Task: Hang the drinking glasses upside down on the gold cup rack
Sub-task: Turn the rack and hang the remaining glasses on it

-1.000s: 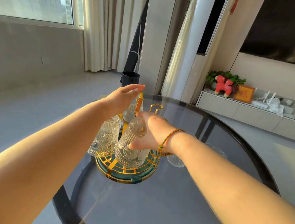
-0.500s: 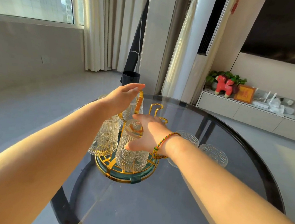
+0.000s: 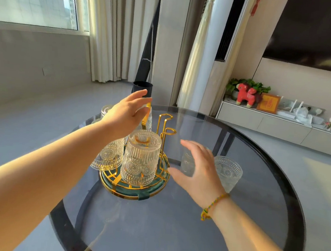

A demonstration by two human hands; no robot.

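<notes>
While I watch through the head camera, a round glass table [image 3: 190, 237] fills the view, and the gold cup rack [image 3: 135, 188] stands near its middle. Several ribbed glasses hang upside down on the rack, the nearest one [image 3: 140, 157] at its front. Two empty gold hooks [image 3: 165, 125] rise behind it. Right of the rack, an upright glass [image 3: 227, 173] waits, another just beside it [image 3: 187, 163]. My right hand [image 3: 198, 172] spreads open around that nearer one, not yet gripping. My left hand [image 3: 126, 115], open, steadies the rack top. I judge a firm wrap, then inversion onto a free hook.
</notes>
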